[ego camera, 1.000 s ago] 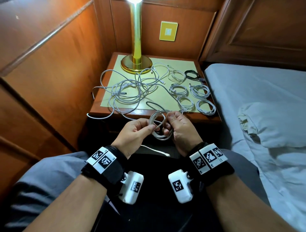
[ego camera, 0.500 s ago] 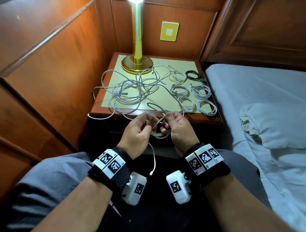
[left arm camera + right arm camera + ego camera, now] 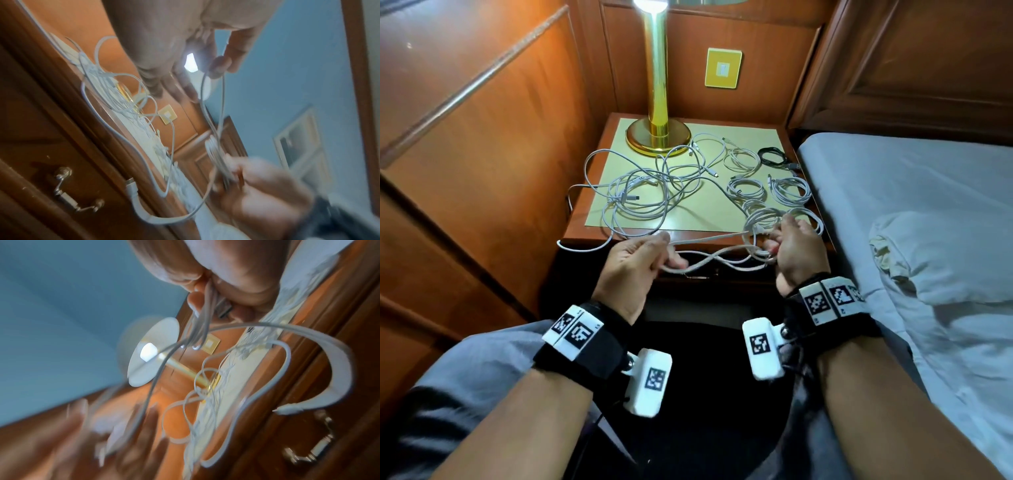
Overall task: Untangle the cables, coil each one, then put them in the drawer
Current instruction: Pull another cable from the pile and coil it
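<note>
A white cable [image 3: 717,255] stretches between my two hands in front of the nightstand. My left hand [image 3: 643,255] pinches its loose strands [image 3: 213,100] between thumb and fingers. My right hand [image 3: 792,248] grips the small coil of the same cable [image 3: 203,308] in a fist, near the nightstand's right front corner. A tangle of white cables [image 3: 643,195] lies on the left of the nightstand top. Several coiled white cables [image 3: 770,192] and a coiled black one [image 3: 774,157] lie on its right. The drawer front with its metal handle [image 3: 76,191] is shut below.
A brass lamp [image 3: 658,116] stands at the back of the nightstand [image 3: 599,236]. Wood panelling runs along the left and back. A bed with a grey sheet and white pillow [image 3: 941,260] lies on the right. My knees are below the hands.
My hands have moved apart: the left one pulled a length of cable out to the left, and the right one carried the coil to the right and up toward the nightstand's edge.
</note>
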Tool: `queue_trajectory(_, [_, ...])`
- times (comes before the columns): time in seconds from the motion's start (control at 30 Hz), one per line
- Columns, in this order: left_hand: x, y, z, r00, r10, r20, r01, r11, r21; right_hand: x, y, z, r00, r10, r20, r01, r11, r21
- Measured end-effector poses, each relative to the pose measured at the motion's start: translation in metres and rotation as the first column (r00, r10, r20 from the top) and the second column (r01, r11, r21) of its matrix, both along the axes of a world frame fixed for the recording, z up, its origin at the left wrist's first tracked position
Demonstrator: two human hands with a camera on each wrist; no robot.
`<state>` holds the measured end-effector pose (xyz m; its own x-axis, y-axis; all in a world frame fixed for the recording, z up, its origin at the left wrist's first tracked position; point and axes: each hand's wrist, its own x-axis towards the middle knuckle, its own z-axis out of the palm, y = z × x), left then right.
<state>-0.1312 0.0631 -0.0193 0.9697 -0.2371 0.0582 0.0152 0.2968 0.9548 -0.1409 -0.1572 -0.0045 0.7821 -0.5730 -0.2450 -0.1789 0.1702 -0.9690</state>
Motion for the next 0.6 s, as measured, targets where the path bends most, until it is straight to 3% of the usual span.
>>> queue_trajectory(0.2, [0.011, 0.008, -0.002, 0.988, 0.149, -0.048, -0.14, 0.977, 0.161, 0.0, -0.006, -0.001, 0.992, -0.112, 0.054, 0.112, 0.994, 0.007])
queue_trajectory(0.37, [0.019, 0.027, -0.007, 0.941, 0.236, 0.242, -0.328, 0.812, 0.483, 0.003, -0.02, -0.004, 0.986, -0.154, 0.058, 0.158, 0.985, -0.067])
queue_trajectory(0.5, [0.019, 0.029, -0.006, 0.913, 0.21, 0.349, -0.391, 0.695, 0.603, 0.003, -0.023, -0.006, 0.99, -0.135, 0.05, 0.14, 0.983, -0.117])
queue_trajectory(0.6, [0.019, 0.03, -0.006, 0.901, 0.22, 0.374, -0.418, 0.673, 0.61, 0.003, -0.023, -0.005, 0.991, -0.127, 0.05, 0.133, 0.982, -0.132])
